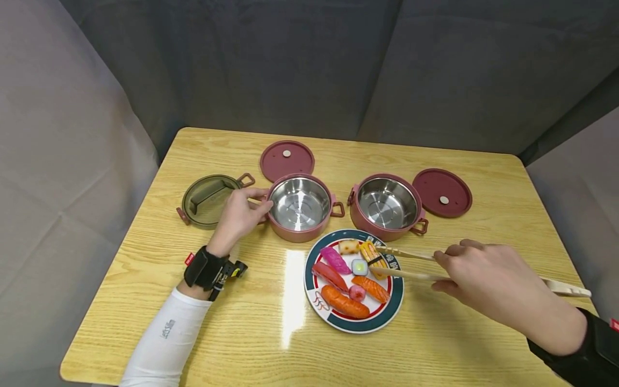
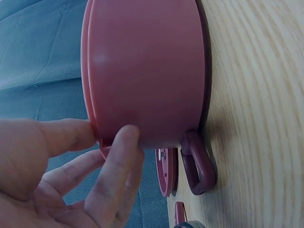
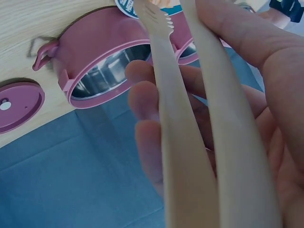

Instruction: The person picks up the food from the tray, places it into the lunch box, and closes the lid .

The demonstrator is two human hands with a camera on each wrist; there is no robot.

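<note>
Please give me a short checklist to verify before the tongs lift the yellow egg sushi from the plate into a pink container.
1. Right hand holds the wooden tongs: ok.
2. Tong tips on both sides of the yellow egg sushi: ok.
3. Tips already pressing the sushi: cannot tell.
4. Left hand steadies the left pink container: ok.
5. Both containers, also the right one, open and empty: ok.
6. Plate lies close in front of the containers: ok.
</note>
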